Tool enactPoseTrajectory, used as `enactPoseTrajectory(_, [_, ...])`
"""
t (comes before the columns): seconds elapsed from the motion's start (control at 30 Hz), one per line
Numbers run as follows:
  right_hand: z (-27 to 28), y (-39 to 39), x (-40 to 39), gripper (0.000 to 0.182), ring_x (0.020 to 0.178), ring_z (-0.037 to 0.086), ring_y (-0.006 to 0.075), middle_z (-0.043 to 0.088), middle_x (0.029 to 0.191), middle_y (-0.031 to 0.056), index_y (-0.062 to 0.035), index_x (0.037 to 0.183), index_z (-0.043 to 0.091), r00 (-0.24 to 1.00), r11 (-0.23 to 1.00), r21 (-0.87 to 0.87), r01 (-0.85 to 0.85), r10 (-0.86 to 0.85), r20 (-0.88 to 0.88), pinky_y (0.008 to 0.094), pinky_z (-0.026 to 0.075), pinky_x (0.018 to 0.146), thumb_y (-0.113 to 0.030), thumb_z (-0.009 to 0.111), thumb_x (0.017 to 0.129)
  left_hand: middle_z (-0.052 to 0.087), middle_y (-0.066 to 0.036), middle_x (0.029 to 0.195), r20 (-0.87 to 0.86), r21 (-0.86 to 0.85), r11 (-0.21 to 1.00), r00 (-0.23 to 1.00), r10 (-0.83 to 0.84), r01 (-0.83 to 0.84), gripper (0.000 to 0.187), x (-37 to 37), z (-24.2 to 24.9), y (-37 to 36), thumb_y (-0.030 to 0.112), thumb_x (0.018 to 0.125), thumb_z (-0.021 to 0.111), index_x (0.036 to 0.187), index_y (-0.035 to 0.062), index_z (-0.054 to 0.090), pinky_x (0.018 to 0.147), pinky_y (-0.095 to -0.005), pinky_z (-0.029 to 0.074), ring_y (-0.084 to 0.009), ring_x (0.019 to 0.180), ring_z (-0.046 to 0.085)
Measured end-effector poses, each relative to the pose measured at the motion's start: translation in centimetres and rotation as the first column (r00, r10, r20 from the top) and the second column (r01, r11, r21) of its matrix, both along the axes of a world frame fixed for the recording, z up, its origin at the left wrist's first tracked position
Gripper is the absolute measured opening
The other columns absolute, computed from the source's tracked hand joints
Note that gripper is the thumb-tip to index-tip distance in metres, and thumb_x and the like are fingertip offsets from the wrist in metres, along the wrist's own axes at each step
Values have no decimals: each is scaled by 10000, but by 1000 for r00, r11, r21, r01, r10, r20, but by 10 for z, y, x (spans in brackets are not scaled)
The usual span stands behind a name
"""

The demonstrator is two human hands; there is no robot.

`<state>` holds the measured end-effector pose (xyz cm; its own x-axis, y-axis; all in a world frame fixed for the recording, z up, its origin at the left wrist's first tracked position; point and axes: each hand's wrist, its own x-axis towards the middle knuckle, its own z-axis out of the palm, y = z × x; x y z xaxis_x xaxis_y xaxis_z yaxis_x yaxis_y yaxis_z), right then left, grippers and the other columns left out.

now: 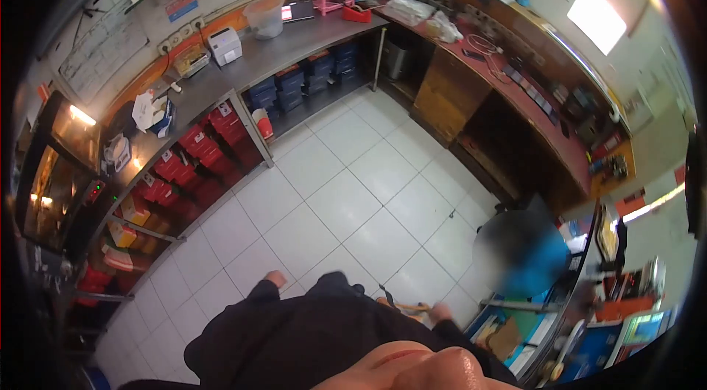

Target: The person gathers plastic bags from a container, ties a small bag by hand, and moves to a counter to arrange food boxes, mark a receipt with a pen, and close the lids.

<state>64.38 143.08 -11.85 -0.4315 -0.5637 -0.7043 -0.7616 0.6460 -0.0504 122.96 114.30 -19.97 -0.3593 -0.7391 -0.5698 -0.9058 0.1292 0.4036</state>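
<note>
My left hand hangs beside my dark top, over the tiled floor. It is small and blurred here, so its fingers do not show clearly, and no object is visible in it. On the other side, my right hand is closed around one end of a thin yellow-orange item. A dark, narrow piece shows by the far end of that item. Its exact kind cannot be made out.
A person in blue, partly blurred, is at the right near a cluttered bench. A grey counter holds a label printer and plastic tub. Red bins sit beneath. A heated cabinet stands left.
</note>
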Motion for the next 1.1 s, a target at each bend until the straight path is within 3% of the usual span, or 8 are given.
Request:
enactPoseTrajectory(0.07, [-22,-139,-99,382,866,614,393,651,870,201,-26,849,624,985,926,-357,-122,67,-162,493,491,754,-403,559,867,684,-169,819,90,-67,934,930,356,-351,189,19,14,-15,248,733,642,745,76,719,741,-468,518,-349,812,653])
enactPoseTrajectory(0.13, [38,-303,-155,368,897,622,393,663,907,209,-28,911,643,995,865,-502,-12,-40,-94,479,497,772,-387,581,855,683,-140,797,369,-62,961,901,-230,271,227,17,30,-45,220,771,544,734,66,707,704,-445,533,-356,762,650])
enactPoseTrajectory(0.27, [101,-527,-197,358,797,636,411,651,719,206,-21,945,643,996,647,-762,-4,-70,-64,473,497,752,-362,569,869,674,-100,1065,271,-17,800,767,582,-600,368,-29,23,-76,321,941,448,1055,52,671,811,-435,520,-293,911,652])
enactPoseTrajectory(0.37, [125,-625,-197,351,843,630,417,657,805,223,-41,974,649,999,677,-735,42,-34,25,471,499,772,-367,579,863,665,-193,1019,442,123,840,787,430,-528,275,-120,4,-171,243,828,555,974,48,683,825,-443,521,-370,945,642])
enactPoseTrajectory(0.6, [6,-572,-320,382,791,630,429,648,777,262,29,743,666,964,819,-514,256,-253,77,480,496,752,-338,570,784,628,-184,1097,137,-94,952,951,-279,292,370,-445,10,-573,372,928,472,1089,72,615,809,-447,504,-335,903,636])
enactPoseTrajectory(0.67, [-10,-549,-359,419,726,630,421,637,709,258,27,658,658,917,788,-485,379,-388,87,487,477,693,-363,539,756,647,-203,858,-387,-361,931,916,-101,-50,305,-536,45,-678,345,883,548,937,54,621,722,-482,480,-416,814,601])
enactPoseTrajectory(0.83, [-14,-601,-457,291,707,647,397,635,687,251,35,736,674,609,448,-575,685,-785,114,454,491,702,-247,601,738,663,-131,807,-594,-432,892,787,-169,-134,193,-733,131,-879,254,877,606,959,83,640,690,-392,505,-304,755,642])
enactPoseTrajectory(1.1, [138,-974,-600,227,700,602,397,605,729,205,-1,769,593,975,236,-963,131,-205,83,427,460,639,-219,627,823,649,-34,792,-891,10,927,418,178,-375,145,-900,189,-1052,164,927,572,947,36,639,556,-250,517,-106,706,635])
